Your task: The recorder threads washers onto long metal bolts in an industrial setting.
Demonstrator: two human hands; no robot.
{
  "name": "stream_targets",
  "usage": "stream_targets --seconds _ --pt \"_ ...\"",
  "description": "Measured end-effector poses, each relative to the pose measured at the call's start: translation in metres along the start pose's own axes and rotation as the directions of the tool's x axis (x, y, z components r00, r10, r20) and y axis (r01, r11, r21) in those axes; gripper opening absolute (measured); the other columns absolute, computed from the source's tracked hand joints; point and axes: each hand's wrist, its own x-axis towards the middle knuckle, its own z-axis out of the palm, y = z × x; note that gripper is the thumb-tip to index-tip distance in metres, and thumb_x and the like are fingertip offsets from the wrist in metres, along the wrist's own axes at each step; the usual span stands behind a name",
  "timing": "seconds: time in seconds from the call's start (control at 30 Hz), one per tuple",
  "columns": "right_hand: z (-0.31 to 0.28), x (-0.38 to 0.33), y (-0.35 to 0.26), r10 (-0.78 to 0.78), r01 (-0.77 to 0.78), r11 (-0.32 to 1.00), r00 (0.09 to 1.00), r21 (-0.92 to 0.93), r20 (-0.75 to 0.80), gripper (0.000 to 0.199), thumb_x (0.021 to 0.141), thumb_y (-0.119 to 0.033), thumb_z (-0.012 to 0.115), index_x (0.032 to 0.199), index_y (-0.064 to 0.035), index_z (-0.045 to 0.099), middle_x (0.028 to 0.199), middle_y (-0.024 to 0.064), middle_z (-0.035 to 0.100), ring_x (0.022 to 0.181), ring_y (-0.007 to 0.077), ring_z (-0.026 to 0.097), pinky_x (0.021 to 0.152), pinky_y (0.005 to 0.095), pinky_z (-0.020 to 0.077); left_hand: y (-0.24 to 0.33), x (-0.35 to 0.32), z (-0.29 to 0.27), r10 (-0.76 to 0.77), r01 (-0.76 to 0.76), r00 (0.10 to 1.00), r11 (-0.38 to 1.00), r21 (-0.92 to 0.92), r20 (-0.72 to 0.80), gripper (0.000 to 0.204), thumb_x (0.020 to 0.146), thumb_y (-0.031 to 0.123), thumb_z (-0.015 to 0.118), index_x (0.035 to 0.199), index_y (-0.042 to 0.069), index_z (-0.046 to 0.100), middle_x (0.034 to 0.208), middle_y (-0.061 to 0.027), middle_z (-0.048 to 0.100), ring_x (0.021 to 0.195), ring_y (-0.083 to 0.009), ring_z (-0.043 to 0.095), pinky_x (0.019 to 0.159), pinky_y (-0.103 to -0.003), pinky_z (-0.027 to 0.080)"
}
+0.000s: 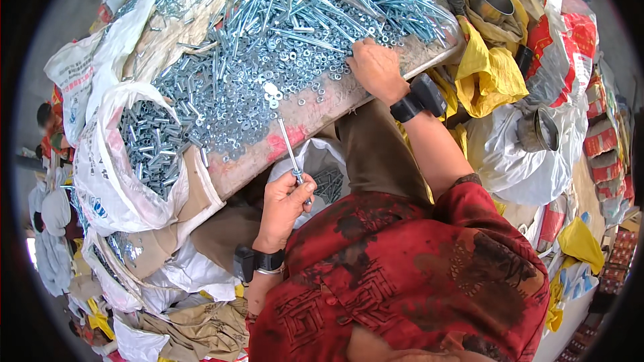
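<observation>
- The left hand (282,204) is closed around the lower end of a long silver bolt (289,151), which points up and away towards the bench (322,104).
- The right hand (376,67) rests palm down at the near right edge of a heap of loose bolts, nuts and washers (282,33); its fingertips are curled into the pieces, and I cannot tell whether it has hold of one.
- The bolt looks stiff, smooth and light, likely slippery on its plated shank; the threaded end in the fingers probably gives the surest hold.
- The small washers look fiddly and would need pinching at the rim.
- The bench is a worn, tilted board.
- A white sack of bolts (144,151) lies open at its left.
- Yellow cloth (490,70) and two metal cups (537,131) lie to the right among crowded bags.
</observation>
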Motion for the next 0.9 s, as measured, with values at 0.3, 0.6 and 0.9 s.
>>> stream_targets --seconds 0.3,0.6,0.9 --pt "-0.035 -0.033 -0.068 -0.096 -0.030 0.557 0.990 0.830 0.101 0.016 0.098 -0.019 0.059 0.101 -0.0033 0.058 0.076 0.0082 0.063 0.066 0.0207 0.064 0.056 0.0357 0.0474 0.002 -0.004 0.001 0.100 -0.099 0.995 0.988 0.118 0.001 0.008 0.095 0.011 0.063 0.093 0.004 0.063 0.069 0.0056 0.051 0.058 -0.0027 0.046 0.053 -0.020 0.036" --pt "-0.048 -0.073 -0.110 -0.269 -0.459 -0.215 0.877 0.862 0.399 0.018 0.104 -0.020 0.051 0.111 -0.0046 0.057 0.073 0.0016 0.056 0.058 0.0099 0.052 0.051 0.0236 0.0417 0.003 -0.020 0.000 0.266 -0.240 0.964 0.823 0.515 0.023 0.012 0.094 0.015 0.064 0.091 0.003 0.065 0.066 0.0002 0.051 0.060 -0.0068 0.045 0.055 -0.027 0.040" --pt "-0.067 -0.080 -0.097 -0.314 -0.204 0.270 0.905 0.941 0.287 0.015 0.099 -0.013 0.058 0.105 -0.0006 0.063 0.069 0.0010 0.059 0.057 0.0065 0.053 0.052 0.0205 0.0411 -0.005 -0.036 0.005 0.474 -0.297 0.880 0.606 0.738 -0.035 0.021 0.087 0.025 0.066 0.087 0.005 0.062 0.070 -0.0162 0.059 0.068 -0.0363 0.061 0.062 -0.046 0.044"
